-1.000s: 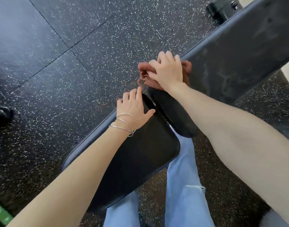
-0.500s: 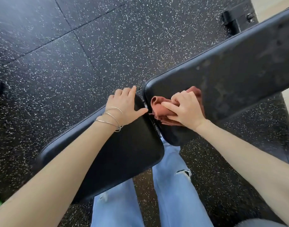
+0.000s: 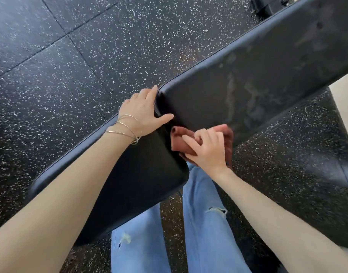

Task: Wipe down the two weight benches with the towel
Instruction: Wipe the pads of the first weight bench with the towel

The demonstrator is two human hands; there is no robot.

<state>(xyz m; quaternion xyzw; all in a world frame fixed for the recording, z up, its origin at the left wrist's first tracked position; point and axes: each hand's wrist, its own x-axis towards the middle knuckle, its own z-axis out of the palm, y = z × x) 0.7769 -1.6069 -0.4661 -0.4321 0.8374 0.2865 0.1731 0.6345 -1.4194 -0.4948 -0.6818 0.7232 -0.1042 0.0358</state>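
A black padded weight bench runs diagonally through the view. Its long back pad (image 3: pixel 267 71) shows damp streaks. The shorter seat pad (image 3: pixel 141 186) lies below and to the left. My right hand (image 3: pixel 208 148) presses a bunched reddish-brown towel (image 3: pixel 181 140) against the near corner of the back pad, by the gap between the pads. My left hand (image 3: pixel 143 113), with thin bangles on the wrist, rests flat on the seat pad's far end, fingers spread and touching the back pad's corner. Only one bench is in view.
Black rubber floor tiles (image 3: pixel 90 66) with white flecks surround the bench. A black bench foot (image 3: pixel 267 4) shows at the top right. My legs in light blue jeans (image 3: pixel 204 223) stand right under the pads. A pale floor strip (image 3: pixel 346 107) lies at the right edge.
My right hand has dragged the towel across the back pad's end, from its far edge to its near corner. My left hand stayed on the seat pad.
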